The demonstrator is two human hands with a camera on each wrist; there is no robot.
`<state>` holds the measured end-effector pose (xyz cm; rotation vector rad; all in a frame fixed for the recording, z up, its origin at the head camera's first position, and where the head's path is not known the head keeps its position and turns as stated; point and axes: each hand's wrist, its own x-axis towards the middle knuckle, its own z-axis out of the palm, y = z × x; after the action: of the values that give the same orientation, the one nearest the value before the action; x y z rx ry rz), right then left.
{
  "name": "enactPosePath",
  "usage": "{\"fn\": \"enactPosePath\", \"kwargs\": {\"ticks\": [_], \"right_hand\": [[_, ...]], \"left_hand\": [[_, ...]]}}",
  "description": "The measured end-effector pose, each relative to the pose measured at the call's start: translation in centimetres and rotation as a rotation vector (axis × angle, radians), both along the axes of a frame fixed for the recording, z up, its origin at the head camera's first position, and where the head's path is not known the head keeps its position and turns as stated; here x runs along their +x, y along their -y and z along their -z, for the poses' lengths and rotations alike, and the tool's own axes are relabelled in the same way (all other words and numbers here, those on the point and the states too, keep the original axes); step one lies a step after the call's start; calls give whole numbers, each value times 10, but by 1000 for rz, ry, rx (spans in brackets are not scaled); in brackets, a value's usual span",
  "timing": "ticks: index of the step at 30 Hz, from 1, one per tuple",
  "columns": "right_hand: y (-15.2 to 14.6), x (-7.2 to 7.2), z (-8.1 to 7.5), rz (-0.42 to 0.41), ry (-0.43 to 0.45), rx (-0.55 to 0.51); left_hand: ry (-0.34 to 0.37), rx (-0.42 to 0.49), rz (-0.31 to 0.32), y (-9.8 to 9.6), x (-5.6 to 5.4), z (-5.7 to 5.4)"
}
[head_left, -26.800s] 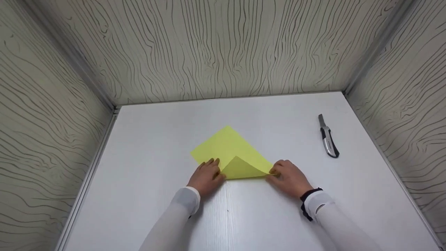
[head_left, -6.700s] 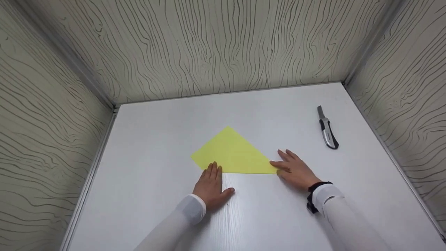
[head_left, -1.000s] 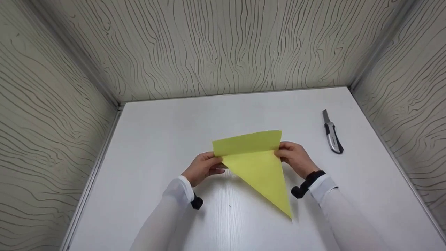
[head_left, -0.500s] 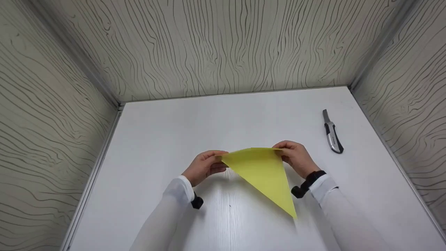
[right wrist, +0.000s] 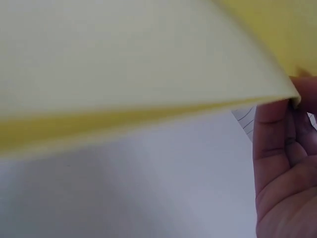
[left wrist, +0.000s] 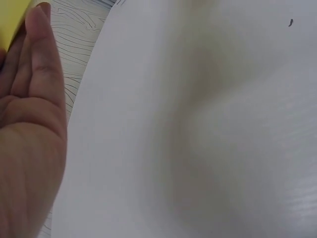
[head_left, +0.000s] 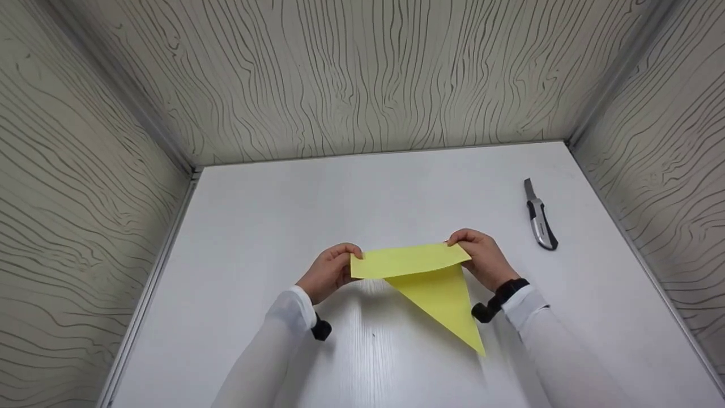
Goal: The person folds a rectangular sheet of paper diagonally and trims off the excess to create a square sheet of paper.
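A sheet of yellow paper (head_left: 408, 261) is held up above the white table in the head view. Its upper strip is folded over toward the person, and a triangular part hangs below with its point down to the right. My left hand (head_left: 328, 272) pinches the strip's left end, and my right hand (head_left: 481, 258) pinches the right end near the crease. In the left wrist view only a corner of the paper (left wrist: 10, 20) shows by the left hand (left wrist: 32, 109). The right wrist view has the paper (right wrist: 138, 54) close up, its edge between the right hand's fingers (right wrist: 272, 134).
A utility knife (head_left: 541, 218) with its blade out lies on the white table (head_left: 272, 209) at the right. Wood-patterned panels (head_left: 362, 73) stand along the back and both sides.
Over the last second the paper's upper strip has swung down toward the person, from standing up beyond the crease to lying over the triangular part. Earlier, the sheet lay on the table.
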<state>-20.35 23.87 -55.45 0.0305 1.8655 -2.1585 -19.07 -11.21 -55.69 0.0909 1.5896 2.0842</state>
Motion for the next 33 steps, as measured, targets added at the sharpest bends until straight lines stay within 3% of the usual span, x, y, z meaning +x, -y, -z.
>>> {"fn": "enactPosePath", "kwargs": {"ticks": [4, 10, 23, 33], "right_hand": [[1, 0, 1, -14, 8, -8], [0, 0, 2, -41, 8, 67], [-1, 0, 2, -21, -6, 49], [-10, -3, -3, -132, -96, 197]], "left_hand": [[-2, 12, 12, 1, 1, 1], [28, 10, 7, 2, 1, 4], [0, -6, -10, 0, -1, 5], [-61, -192, 15, 6, -4, -8]]}}
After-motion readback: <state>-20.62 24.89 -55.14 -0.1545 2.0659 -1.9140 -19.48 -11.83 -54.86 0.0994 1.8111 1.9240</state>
